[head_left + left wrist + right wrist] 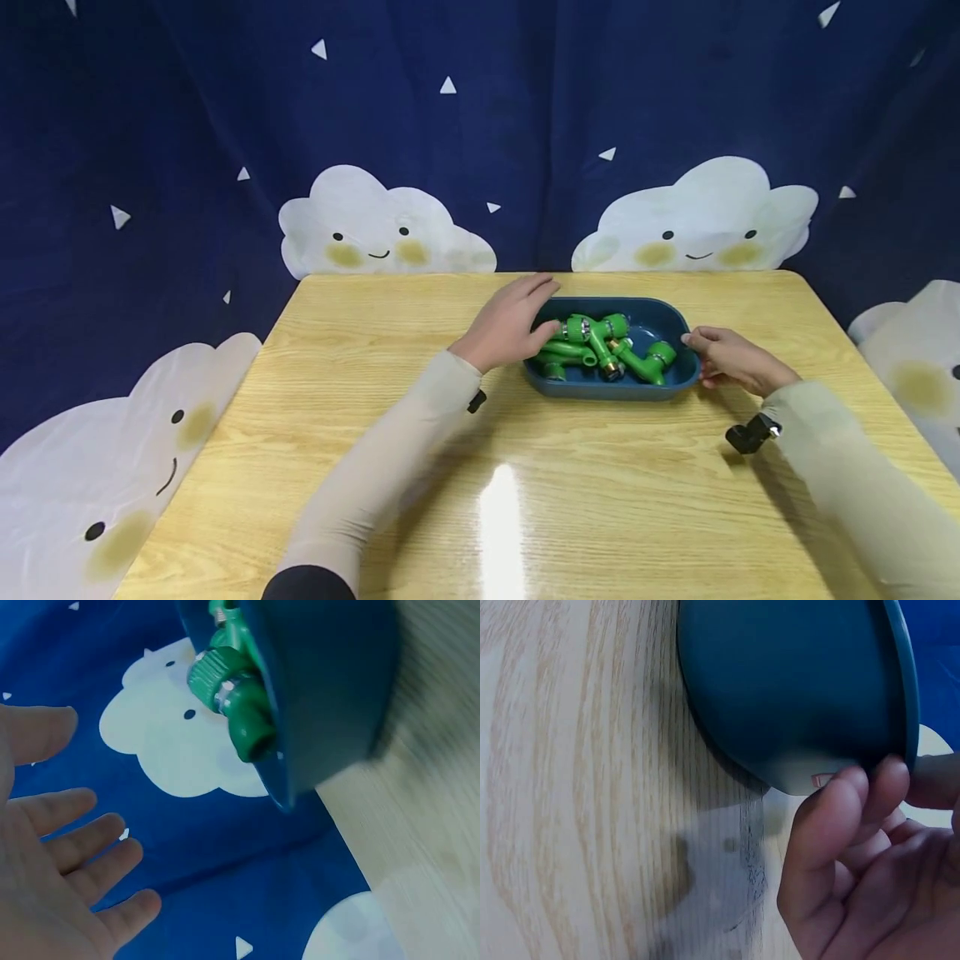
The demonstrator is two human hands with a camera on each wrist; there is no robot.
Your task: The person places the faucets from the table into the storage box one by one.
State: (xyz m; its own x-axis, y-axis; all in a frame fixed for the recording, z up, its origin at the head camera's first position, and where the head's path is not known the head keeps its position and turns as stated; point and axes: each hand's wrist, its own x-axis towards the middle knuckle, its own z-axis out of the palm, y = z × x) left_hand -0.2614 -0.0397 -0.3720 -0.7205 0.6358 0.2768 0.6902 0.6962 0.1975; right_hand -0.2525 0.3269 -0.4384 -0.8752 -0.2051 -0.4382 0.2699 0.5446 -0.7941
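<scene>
A dark blue oval plastic bin (pixel 611 391) stands toward the back right of the wooden table. Several green toy pipe fittings (pixel 597 333), some with metallic rings, lie piled in its left and middle parts. At the bin's right end, my right hand (pixel 735 358) pinches the rim; the right wrist view shows its fingers (pixel 829 825) curled against the outer wall (pixel 795 690). My left hand (pixel 506 325) hovers by the left end with fingers spread. In the left wrist view, this hand (pixel 52 877) is apart from the bin (pixel 337 690) and holds nothing.
The wood-grain table (pixel 360 367) ends just behind the bin, against a dark blue curtain (pixel 525 125) with white clouds and triangles. A bright glare streak lies on the table in front. Small black devices (pixel 752 433) are strapped under both wrists.
</scene>
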